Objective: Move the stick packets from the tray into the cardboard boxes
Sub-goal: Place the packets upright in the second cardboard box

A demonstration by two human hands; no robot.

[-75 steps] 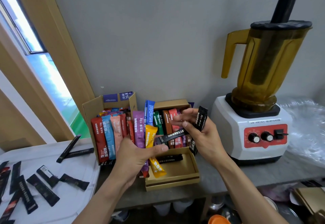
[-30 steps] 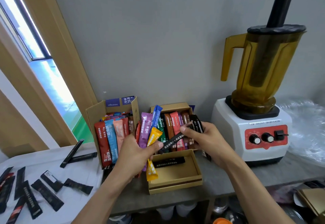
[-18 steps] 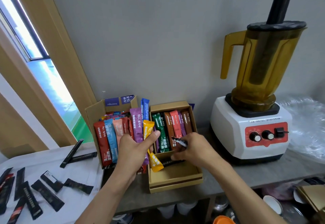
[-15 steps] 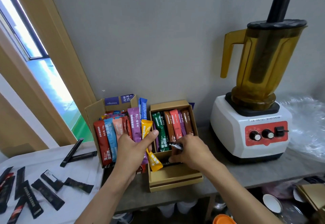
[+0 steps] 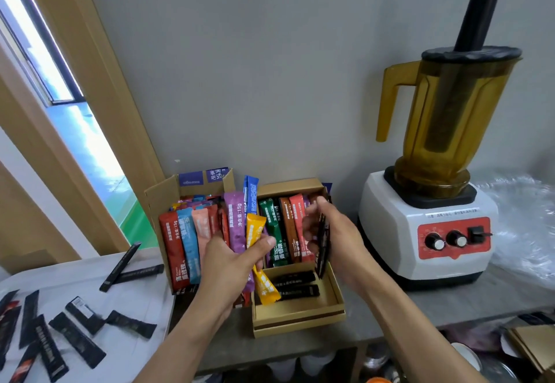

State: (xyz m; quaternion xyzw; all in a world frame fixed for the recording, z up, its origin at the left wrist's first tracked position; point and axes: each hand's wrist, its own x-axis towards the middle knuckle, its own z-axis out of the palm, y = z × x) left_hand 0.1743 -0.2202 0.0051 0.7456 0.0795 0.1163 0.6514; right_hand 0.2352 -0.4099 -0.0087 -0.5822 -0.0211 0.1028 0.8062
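"Stick packets [image 5: 77, 343], head view: where?"
"Black ones lie scattered on the white tray [image 5: 135, 301], lower left. Two more lie flat in the near part of the small cardboard box [image 5: 297, 313]. Green, brown and red ones stand in its far part. The large cardboard box [image 5: 160, 201], just left of it, is packed with upright coloured ones."
"Left hand [image 5: 228, 262]?"
"Fingers and thumb curled round a fan of coloured packets [image 5: 235, 226]: purple, yellow, blue, held between the two boxes."
"Right hand [image 5: 336, 241]?"
"Pinches a thin stack of black packets [image 5: 323, 244], upright and edge-on, lower ends over the small box's right side. Count: cannot tell."
"Surroundings?"
"Both boxes sit on the grey desk [image 5: 450, 304], against the wall. A white blender [image 5: 426, 232] with an amber jug stands right of the small box, with a clear plastic sheet [image 5: 522, 226] beyond it."
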